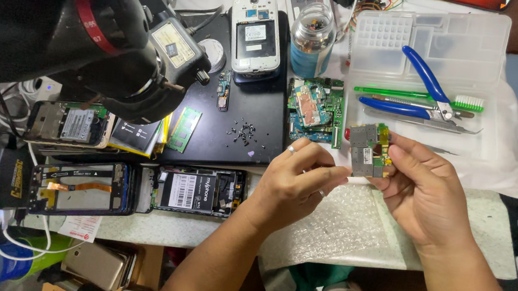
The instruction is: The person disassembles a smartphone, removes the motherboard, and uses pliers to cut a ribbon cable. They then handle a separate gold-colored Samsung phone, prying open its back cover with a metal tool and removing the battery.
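Bench: a crowded repair table (156, 227) filled the frame, pale-topped, with a black mat (256, 110) at upper centre and a sheet of bubble wrap (352, 227) at lower centre, probably laid there as soft padding under bare parts.
Circuit board: a small green board (367, 151) with grey metal shields was held up off the table at centre right, just above the bubble wrap, its face turned toward the camera, seemingly for a close look.
Left hand: the left hand (296, 184), a ring on one finger, was partly curled, thumb and fingertips closed on the board's lower left edge.
Right hand: the right hand (422, 190) pinched the board's right edge, the other fingers loosely bent behind it.
Tools: blue-handled pliers (425, 92), a green brush (419, 96) and tweezers lay in a clear plastic tray (491, 35) at upper right, near the hands.
Screws: small dark screws (244, 131) sat gathered on the mat, likely kept together so none were lost.
Phones: opened phones (197, 191) lay along the left and lower centre, backs off, and a second board (314, 106) rested on the mat.
Microscope: a black microscope head (125, 57) hung at upper left.
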